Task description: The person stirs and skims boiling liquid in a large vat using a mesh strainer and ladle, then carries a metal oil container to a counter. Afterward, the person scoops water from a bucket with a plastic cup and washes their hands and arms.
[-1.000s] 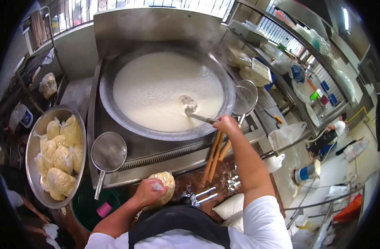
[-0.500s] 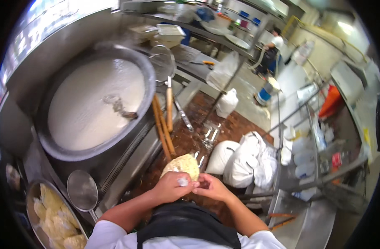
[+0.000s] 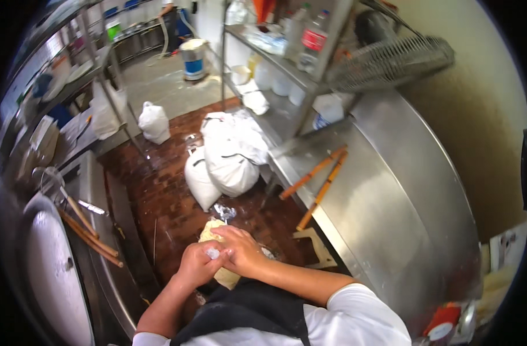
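Observation:
Low in front of my apron hangs a clear plastic bag of pale yellow food (image 3: 229, 280). My left hand (image 3: 197, 266) is closed round the bag's gathered neck, and a tuft of clear plastic sticks up from the fist. Against it, my right hand (image 3: 244, 251) is wrapped over the upper part of the bag, its fingers curled toward the left hand. The two hands touch, and they hide much of the bag between them.
At left, a large pot (image 3: 50, 271) of whitish liquid stands beside wooden-handled tools (image 3: 90, 236). White sacks (image 3: 231, 155) rest on the brown tiled floor (image 3: 159, 202). A steel counter (image 3: 384, 202) with two wooden sticks (image 3: 324, 187) lies right, below a fan (image 3: 396, 63). One person stands far off.
My view has swung right, from the pot toward the steel counter. The bag has moved with my hands, and my right hand now lies over it rather than at the neck's side.

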The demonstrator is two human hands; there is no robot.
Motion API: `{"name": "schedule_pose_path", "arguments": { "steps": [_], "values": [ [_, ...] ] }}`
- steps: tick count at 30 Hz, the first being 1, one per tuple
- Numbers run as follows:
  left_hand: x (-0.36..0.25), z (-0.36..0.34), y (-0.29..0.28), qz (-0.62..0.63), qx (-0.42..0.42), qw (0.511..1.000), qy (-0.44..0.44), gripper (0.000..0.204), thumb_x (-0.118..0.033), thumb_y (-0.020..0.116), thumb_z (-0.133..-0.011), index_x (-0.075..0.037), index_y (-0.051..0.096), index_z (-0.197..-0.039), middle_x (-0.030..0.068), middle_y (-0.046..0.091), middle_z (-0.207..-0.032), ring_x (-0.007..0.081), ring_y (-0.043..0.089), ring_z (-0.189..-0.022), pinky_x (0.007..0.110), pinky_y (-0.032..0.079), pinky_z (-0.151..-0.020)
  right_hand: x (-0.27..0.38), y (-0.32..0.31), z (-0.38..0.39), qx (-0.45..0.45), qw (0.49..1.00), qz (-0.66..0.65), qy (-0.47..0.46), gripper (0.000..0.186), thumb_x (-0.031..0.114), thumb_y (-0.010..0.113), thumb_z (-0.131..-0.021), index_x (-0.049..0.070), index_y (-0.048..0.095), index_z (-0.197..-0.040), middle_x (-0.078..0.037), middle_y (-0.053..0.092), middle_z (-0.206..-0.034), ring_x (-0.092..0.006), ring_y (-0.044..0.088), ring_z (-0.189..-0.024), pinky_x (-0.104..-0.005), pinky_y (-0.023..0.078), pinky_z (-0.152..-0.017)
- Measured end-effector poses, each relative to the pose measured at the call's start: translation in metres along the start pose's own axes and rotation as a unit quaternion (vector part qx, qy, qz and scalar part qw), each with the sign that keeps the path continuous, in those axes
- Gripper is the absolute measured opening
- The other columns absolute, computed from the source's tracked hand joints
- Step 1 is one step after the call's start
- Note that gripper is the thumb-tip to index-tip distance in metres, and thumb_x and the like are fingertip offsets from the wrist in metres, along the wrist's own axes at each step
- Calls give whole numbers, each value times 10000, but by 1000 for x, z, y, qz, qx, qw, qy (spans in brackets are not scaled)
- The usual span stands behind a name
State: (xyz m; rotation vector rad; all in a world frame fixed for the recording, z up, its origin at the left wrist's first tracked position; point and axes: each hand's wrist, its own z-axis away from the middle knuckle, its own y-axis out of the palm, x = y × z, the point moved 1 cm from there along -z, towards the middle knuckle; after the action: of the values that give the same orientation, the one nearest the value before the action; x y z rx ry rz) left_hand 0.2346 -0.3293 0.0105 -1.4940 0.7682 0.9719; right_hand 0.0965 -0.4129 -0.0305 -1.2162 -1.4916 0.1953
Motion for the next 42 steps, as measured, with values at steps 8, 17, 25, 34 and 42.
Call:
{"name": "schedule_pose_path", "arguments": {
  "steps": [8, 17, 25, 34, 42],
  "values": [
    [-65, -45, 109, 145, 142, 977, 74, 114, -104, 704, -840, -20, 639, -880, 42, 627, -747, 104, 568, -613, 253, 471, -570, -44, -109, 93, -60, 993, 53, 87, 286, 184, 625, -797, 119, 670, -1072, -59, 603, -1252, -276, 539, -1185, -463, 380, -986],
    [-60, -102, 121, 298, 201, 933, 8, 213, -86, 610, -896, 28, 584, -1073, 20, 581, -677, 78, 542, -549, 202, 442, -518, -43, -218, 186, -296, 914, 138, 242, 200, 225, 604, -899, 94, 715, -1001, -71, 677, -1130, -263, 600, -1092, -399, 425, -958],
    [-63, -88, 207, 271, 288, 914, -90, 153, -63, 623, -890, -6, 596, -1029, 10, 582, -686, 78, 546, -548, 214, 442, -509, -76, -296, 377, -435, 755, 216, 440, 301, 285, 571, -928, 14, 699, -916, -151, 698, -991, -322, 664, -908, -387, 503, -814],
    [-117, -49, 302, 176, 245, 943, -139, 155, -105, 668, -877, -33, 631, -1009, -3, 584, -660, 68, 539, -561, 217, 439, -514, -124, -444, 646, -437, 473, 312, 699, 448, 397, 483, -947, 5, 701, -957, -232, 678, -928, -349, 664, -903, -430, 492, -776],
    [-141, -35, 337, 54, 264, 962, -35, 257, -303, 702, -864, -79, 666, -985, -8, 602, -692, 67, 534, -617, 243, 447, -576, -171, -524, 778, -675, 443, 152, 570, 863, 506, 669, -821, -21, 344, -1422, -203, 497, -1328, -314, 627, -980, -376, 545, -754]
  ]
}}
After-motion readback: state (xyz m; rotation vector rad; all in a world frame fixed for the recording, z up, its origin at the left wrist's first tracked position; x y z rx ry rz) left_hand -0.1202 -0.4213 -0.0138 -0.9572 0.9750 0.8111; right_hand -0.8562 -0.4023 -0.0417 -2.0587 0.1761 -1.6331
